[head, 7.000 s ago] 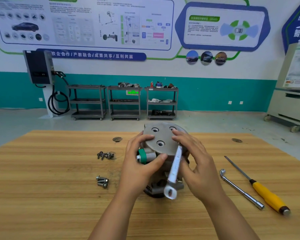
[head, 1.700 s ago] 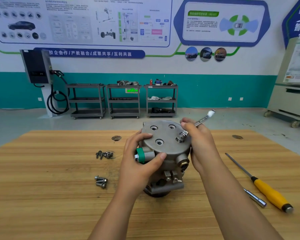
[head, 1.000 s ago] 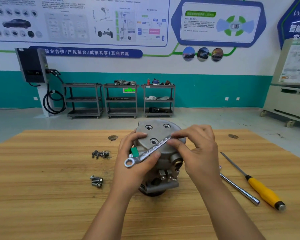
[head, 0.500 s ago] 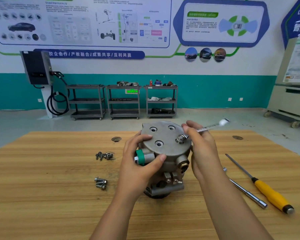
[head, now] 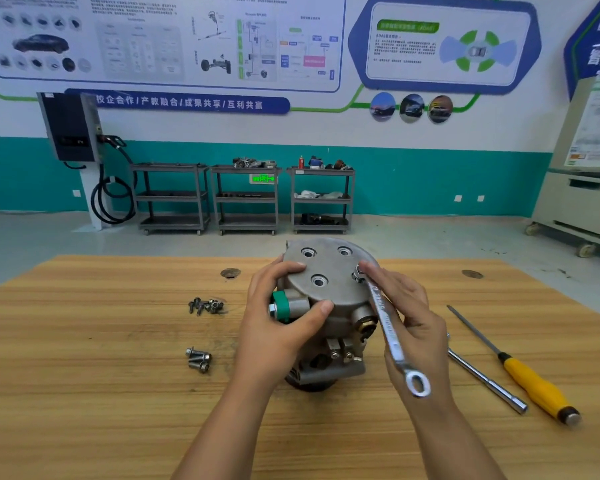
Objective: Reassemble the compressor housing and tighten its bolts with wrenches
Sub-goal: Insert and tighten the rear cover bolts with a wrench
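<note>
Upright at mid counter: grey cast-metal cylindrical compressor housing (head: pixel 329 268), flat end plate uppermost. Left grip (head: pixel 278 334) wrapped round the housing's near-left side, thumb and fingers bracketing the green-capped side port (head: pixel 282 305). Right grip (head: pixel 416 317) clamped on the shank of the slim silver double-ended wrench (head: pixel 387 323), far end seated on the one fitted steel bolt (head: pixel 358 273) at the plate's right edge, ring end free and pointing toward the viewer. Three empty bolt holes (head: pixel 318 280) in the plate.

Judged step: tightening the only bolt fitted so far. Seat the wrench head fully and squarely before pulling. Brace the housing against rotation with the left grip. Snug only for now; fill the remaining holes, then finish crosswise. Likely fault: slipping off and rounding the bolt head.

On the pale wooden counter (head: pixel 84 393), left of the housing: a cluster of small dark bolts (head: pixel 207 305) and, nearer, a pair of flanged bolts (head: pixel 198 360). To the right: a long steel socket bar (head: pixel 485 379) beside a yellow-handled screwdriver (head: pixel 537 389). Beyond: grey floor, three grey metal carts (head: pixel 246 199), a black wall charger (head: pixel 70 126) with coiled cable, a teal-banded wall with posters.
</note>
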